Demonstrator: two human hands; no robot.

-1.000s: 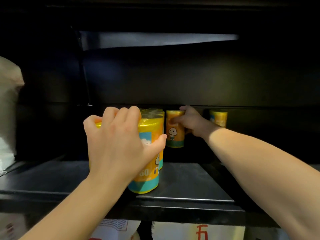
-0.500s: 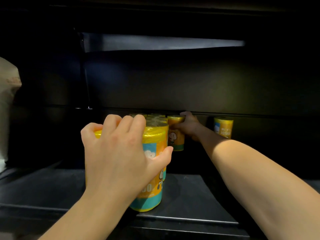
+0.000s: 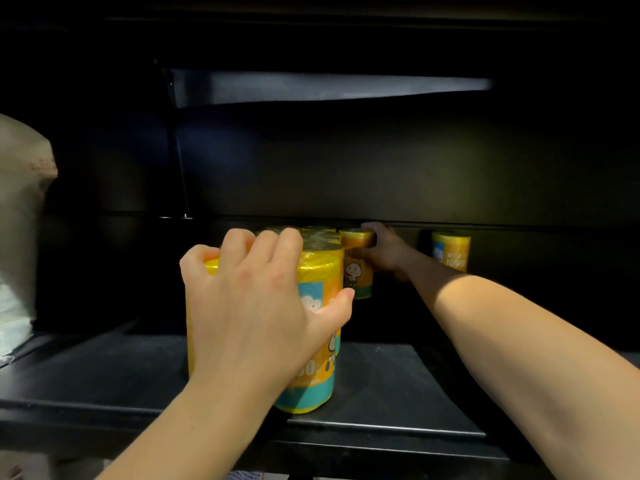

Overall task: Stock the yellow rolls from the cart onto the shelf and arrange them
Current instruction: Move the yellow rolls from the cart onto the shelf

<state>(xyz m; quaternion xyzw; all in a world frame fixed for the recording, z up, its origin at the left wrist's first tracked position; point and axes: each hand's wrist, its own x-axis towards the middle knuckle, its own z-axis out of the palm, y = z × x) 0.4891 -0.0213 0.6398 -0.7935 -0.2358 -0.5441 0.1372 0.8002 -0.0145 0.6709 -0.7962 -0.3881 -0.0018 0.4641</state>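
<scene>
A yellow roll (image 3: 313, 341) with a blue and orange cartoon label stands near the front of the dark shelf (image 3: 388, 386). My left hand (image 3: 256, 306) is clamped over its top and side. More yellow rolls stand in a row right behind it. Deep in the shelf's shadow, my right hand (image 3: 384, 251) grips another yellow roll (image 3: 356, 268) by its upper part. A third yellow roll (image 3: 450, 251) stands alone at the back right, untouched. The cart is out of view.
A pale bagged package (image 3: 24, 216) fills the left end of the shelf. The shelf above hangs low over the rolls. The shelf's front lip (image 3: 381, 427) runs across the bottom, with printed cartons barely showing below it.
My right hand has pushed its roll slightly deeper into the shelf. My left hand stays on the front roll. The view has tilted up a little.
</scene>
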